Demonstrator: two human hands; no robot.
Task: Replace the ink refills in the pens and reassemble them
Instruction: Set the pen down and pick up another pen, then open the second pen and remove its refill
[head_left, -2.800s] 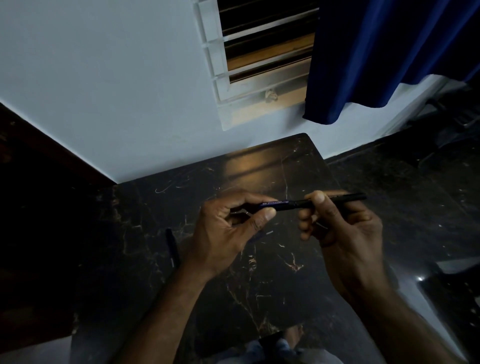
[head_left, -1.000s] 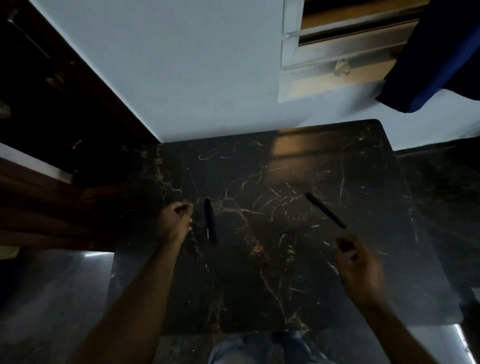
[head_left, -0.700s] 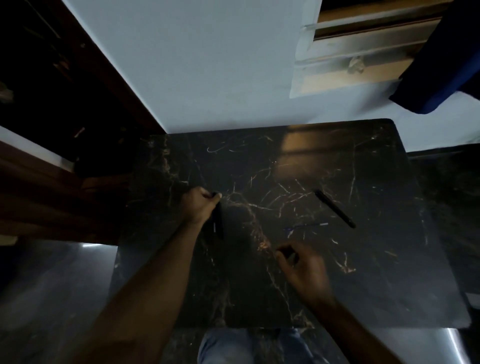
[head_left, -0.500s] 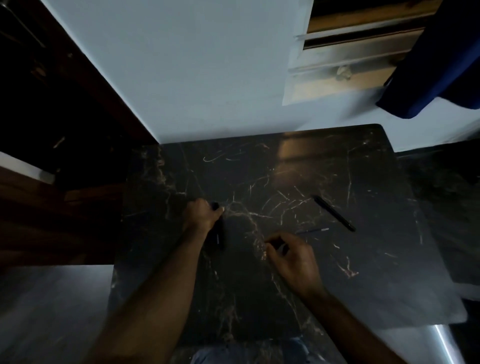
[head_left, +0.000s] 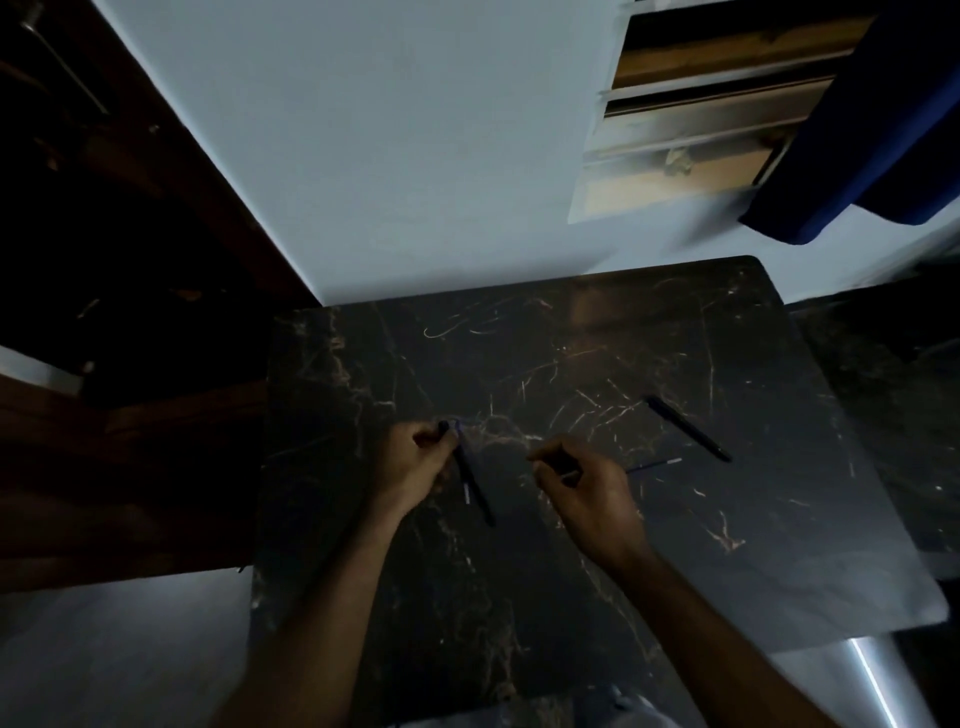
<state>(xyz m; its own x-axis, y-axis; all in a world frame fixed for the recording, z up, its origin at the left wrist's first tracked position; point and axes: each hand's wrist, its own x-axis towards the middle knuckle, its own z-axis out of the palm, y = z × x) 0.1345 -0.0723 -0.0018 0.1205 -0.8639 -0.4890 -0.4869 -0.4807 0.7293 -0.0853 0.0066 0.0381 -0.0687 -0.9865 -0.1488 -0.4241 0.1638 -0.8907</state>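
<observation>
A dark pen (head_left: 474, 486) lies on the black marble table (head_left: 545, 613), left of centre. My left hand (head_left: 415, 465) is closed on the pen's far end, and its near end points toward me. My right hand (head_left: 589, 486) hovers near the table's middle, its fingers pinched on a small dark pen piece (head_left: 557, 460). A thin ink refill (head_left: 653, 465) lies just right of that hand, apart from it. A second dark pen (head_left: 687, 428) rests diagonally further right, untouched.
A pale wall (head_left: 415, 156) rises behind the table, with a window frame (head_left: 691, 130) and a blue curtain (head_left: 857, 130) at the upper right. Dark wooden furniture (head_left: 130, 415) stands close on the left. The table's near and right edges drop to the floor.
The pen I held in both hands now lies on the right of the table. My left hand reached the left pen and closed on it. My right hand moved left toward the middle.
</observation>
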